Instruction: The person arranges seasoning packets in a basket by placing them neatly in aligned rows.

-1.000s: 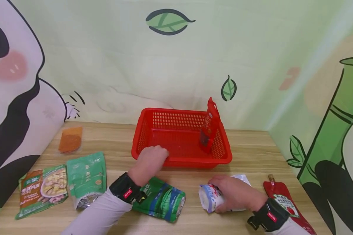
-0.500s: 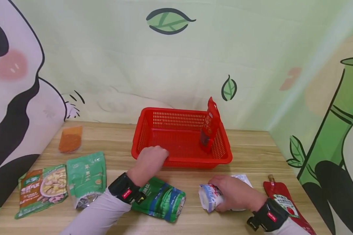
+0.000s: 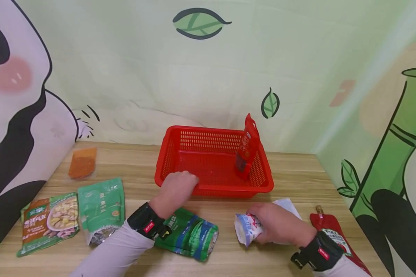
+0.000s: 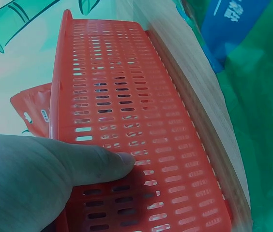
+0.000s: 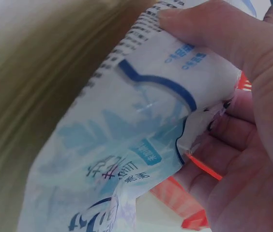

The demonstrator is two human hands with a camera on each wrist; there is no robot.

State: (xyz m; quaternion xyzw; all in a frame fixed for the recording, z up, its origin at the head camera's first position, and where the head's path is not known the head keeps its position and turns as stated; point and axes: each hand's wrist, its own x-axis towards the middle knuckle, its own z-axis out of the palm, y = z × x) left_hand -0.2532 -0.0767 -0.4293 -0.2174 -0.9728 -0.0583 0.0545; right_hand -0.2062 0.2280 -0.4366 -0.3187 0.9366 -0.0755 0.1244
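My left hand (image 3: 176,192) grips the near rim of a red perforated plastic basket (image 3: 225,192). In the left wrist view its thumb lies on the outside of the basket wall (image 4: 112,72); the other fingers are hidden. At the right front, my right hand (image 3: 280,226) holds a crumpled white and blue plastic packet (image 3: 247,230) just above or on the table; which one cannot be told. The right wrist view shows thumb and fingers on opposite sides of this packet (image 5: 127,116). A red pouch (image 3: 246,152) stands inside the basket at its right end.
A green and blue pouch (image 3: 194,236) lies partly under my left wrist. Leftward are a green pouch (image 3: 102,207), a soup-picture packet (image 3: 50,223) and an orange-brown sachet (image 3: 83,163). A red ketchup pouch (image 3: 336,238) lies at the right. A printed cloth (image 3: 142,69) hangs behind the table.
My right hand has shifted up slightly, and the white packet has tilted, with its right end higher. The left hand stays on the basket rim.
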